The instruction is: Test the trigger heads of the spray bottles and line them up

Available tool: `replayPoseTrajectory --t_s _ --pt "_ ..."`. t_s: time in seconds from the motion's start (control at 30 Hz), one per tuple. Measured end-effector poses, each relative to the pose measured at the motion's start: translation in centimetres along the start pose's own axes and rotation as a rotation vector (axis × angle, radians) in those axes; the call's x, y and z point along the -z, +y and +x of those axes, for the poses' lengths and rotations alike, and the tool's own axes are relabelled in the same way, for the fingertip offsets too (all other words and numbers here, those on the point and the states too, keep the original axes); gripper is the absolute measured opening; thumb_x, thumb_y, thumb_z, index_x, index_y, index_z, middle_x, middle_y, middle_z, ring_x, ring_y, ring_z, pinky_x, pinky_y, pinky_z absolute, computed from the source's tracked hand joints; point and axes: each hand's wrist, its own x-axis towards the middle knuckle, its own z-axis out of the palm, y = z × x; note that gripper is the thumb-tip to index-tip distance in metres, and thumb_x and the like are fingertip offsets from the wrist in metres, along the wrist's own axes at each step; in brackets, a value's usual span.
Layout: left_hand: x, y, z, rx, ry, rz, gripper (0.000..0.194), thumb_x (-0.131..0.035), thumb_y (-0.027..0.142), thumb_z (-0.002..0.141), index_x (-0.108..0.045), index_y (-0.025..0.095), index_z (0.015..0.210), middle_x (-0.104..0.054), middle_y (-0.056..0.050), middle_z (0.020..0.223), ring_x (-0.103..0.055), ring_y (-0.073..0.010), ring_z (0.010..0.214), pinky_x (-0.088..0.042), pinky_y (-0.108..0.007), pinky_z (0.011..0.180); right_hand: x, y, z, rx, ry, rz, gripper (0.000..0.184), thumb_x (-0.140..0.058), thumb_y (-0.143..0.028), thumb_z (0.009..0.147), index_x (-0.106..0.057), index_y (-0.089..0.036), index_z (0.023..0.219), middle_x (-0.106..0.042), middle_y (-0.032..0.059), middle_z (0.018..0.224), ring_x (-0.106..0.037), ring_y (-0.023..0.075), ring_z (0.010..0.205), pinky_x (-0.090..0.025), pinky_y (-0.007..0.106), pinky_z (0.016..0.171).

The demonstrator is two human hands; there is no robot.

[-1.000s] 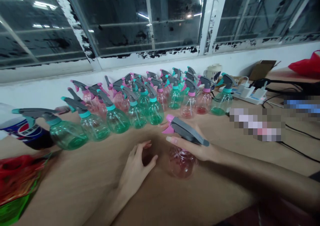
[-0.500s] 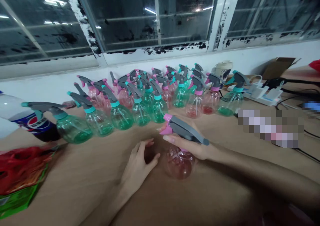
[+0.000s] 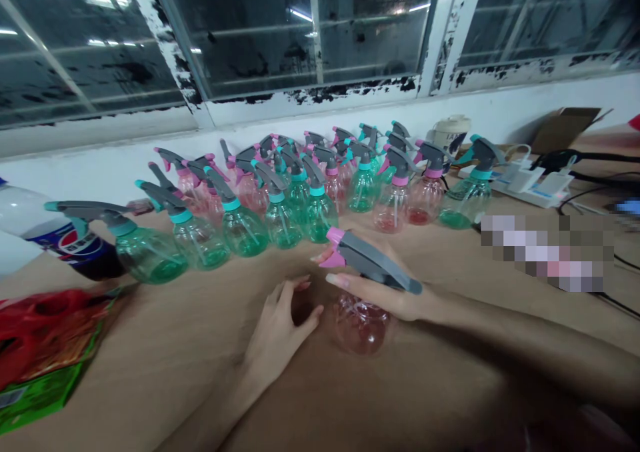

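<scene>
A pink spray bottle with a grey and pink trigger head stands on the table in front of me. My right hand is wrapped round its neck, just under the trigger head, and hides the collar. To the left of the bottle, my left hand rests on the table with thumb and fingers curved apart, holding nothing and not touching the bottle. Behind both hands are several more spray bottles; a green spray bottle is among the closest, and a pink spray bottle stands to its right.
At the left lie a cola bottle and a red and green bag. A power strip with chargers and cables, a white tub and a cardboard box are at the right. Windows line the wall behind.
Almost nothing differs. The view has shifted slightly; my right hand keeps its grip on the pink spray bottle and my left hand stays open beside it.
</scene>
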Motion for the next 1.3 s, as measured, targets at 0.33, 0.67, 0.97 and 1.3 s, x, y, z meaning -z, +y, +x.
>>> replayPoseTrajectory --t_s 0.33,0.67,0.97,1.3 --pt "0.1 0.5 -0.2 0.004 0.013 0.037 0.034 -0.057 0.034 0.084 -0.050 0.023 0.115 -0.064 -0.005 0.118 -0.060 -0.0251 0.112 -0.048 -0.044 0.092 -0.1 -0.9 -0.4 -0.008 -0.022 -0.085 0.004 -0.058 -0.025 0.083 -0.055 -0.022 0.083 -0.059 -0.0019 0.075 -0.059 0.0126 0.066 -0.046 0.028 0.062" --pt "0.0 0.3 -0.2 -0.017 0.009 -0.006 0.029 -0.054 0.033 0.086 -0.049 0.023 0.113 -0.064 -0.006 0.118 -0.059 -0.0241 0.114 -0.047 -0.046 0.095 -0.8 -0.1 -0.5 -0.027 0.127 -0.027 0.013 -0.061 -0.028 0.082 -0.059 -0.024 0.094 -0.070 0.0022 0.089 -0.067 0.0166 0.080 -0.052 0.032 0.072" --pt "0.0 0.1 -0.2 -0.029 0.009 0.005 0.029 -0.055 0.032 0.086 -0.049 0.025 0.113 -0.063 -0.005 0.117 -0.058 -0.0247 0.113 -0.044 -0.048 0.097 0.4 -0.6 -0.2 0.027 -0.026 -0.176 0.009 -0.055 -0.026 0.085 -0.051 -0.023 0.077 -0.057 -0.0032 0.069 -0.055 0.0125 0.061 -0.043 0.029 0.060" --pt "0.1 0.6 -0.3 -0.037 0.009 0.036 0.025 -0.055 0.032 0.086 -0.051 0.025 0.110 -0.063 -0.004 0.113 -0.060 -0.0238 0.108 -0.046 -0.045 0.094 0.2 0.0 -0.2 -0.060 0.066 -0.049 0.010 -0.060 -0.032 0.084 -0.055 -0.023 0.083 -0.059 -0.0033 0.069 -0.055 0.0123 0.061 -0.044 0.028 0.058"
